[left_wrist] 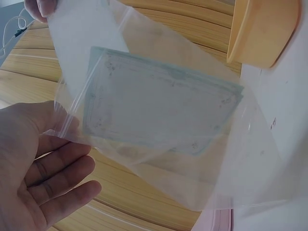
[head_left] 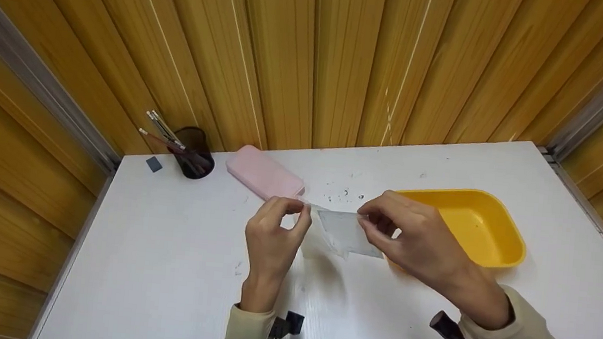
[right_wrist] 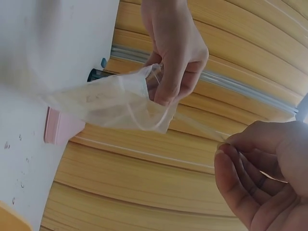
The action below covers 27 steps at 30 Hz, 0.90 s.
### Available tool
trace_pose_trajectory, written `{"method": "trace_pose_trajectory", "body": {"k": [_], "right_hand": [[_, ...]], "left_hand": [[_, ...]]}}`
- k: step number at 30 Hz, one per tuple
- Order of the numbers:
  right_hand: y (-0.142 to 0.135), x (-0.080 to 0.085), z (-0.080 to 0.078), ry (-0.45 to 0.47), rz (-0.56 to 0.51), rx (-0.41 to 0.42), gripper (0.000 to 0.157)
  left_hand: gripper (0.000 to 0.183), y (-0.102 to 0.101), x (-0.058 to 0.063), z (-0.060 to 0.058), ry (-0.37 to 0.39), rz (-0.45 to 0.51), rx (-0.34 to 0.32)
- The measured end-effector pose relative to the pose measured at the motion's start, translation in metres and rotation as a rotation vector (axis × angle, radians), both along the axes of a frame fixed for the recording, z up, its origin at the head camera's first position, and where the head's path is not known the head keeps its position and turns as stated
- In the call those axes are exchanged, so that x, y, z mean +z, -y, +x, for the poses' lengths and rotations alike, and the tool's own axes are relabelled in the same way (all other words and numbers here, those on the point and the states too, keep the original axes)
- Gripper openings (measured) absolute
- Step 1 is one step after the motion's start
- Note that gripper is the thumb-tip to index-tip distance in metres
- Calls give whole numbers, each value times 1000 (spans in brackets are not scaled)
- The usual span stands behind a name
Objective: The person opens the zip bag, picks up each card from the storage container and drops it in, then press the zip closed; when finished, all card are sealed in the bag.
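Note:
My left hand (head_left: pixel 275 236) pinches the mouth of a clear zip bag (left_wrist: pixel 144 166) between thumb and index finger; its other fingers are loosely extended. Inside the bag, in the left wrist view, lies a stack of pale rectangular sheets (left_wrist: pixel 159 101) with greenish edges. My right hand (head_left: pixel 410 233) pinches the corner of a thin translucent sheet (head_left: pixel 345 229) between thumb and fingertips. Seen nearly edge-on in the right wrist view, this sheet (right_wrist: pixel 199 126) runs into the bag's mouth. Both hands hold these things up above the white table (head_left: pixel 173 267).
A yellow tub (head_left: pixel 484 229) stands at the right, partly behind my right hand. Beyond my left hand lies a pink case (head_left: pixel 266 172). At the back left are a black pen cup (head_left: pixel 193 154) with pencils and a small dark block (head_left: pixel 154 164). Wood-look panels (head_left: pixel 290 54) wall the table's back.

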State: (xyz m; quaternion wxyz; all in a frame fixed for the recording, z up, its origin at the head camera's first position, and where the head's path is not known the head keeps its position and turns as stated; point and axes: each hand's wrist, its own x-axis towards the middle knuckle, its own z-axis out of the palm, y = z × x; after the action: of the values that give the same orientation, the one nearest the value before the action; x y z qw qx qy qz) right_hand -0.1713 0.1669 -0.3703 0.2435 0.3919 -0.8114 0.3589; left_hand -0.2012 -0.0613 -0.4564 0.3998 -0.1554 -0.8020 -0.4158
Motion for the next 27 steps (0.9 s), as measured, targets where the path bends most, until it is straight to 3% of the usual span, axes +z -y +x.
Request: {"method": "trace_pose_trajectory", "body": {"k": [21, 27], "right_hand": [[35, -39, -18, -31, 9, -43, 21], [34, -46, -19, -1, -1, 5, 24]], "left_hand": [[13, -7, -1, 1, -18, -23, -16], [13, -5, -2, 1, -24, -21, -18]]}}
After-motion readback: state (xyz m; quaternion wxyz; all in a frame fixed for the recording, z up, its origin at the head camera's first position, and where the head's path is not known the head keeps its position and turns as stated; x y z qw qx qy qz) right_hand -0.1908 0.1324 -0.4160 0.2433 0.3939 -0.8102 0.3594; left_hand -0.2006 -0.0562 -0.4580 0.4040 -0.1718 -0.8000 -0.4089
